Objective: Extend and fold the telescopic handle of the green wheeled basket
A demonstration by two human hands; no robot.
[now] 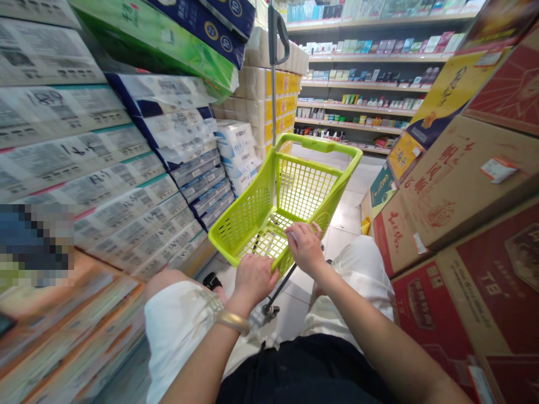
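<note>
A lime-green rolling shopping basket with perforated walls stands between my knees, and nothing shows inside it. My left hand is closed over the rim at its near end, fingertips partly hidden behind the hand. On the side rim to the right, my right hand has its fingers curled over the edge. A grey pull handle rises upright on a thin pole from the basket's far left part. Below the near end, a small dark wheel touches the tiled floor.
Stacked packs of paper goods wall in the left side. Red and brown cartons are piled close on the right. Shelves of small boxes and bottles stand across the back. White floor tiles run between the stacks.
</note>
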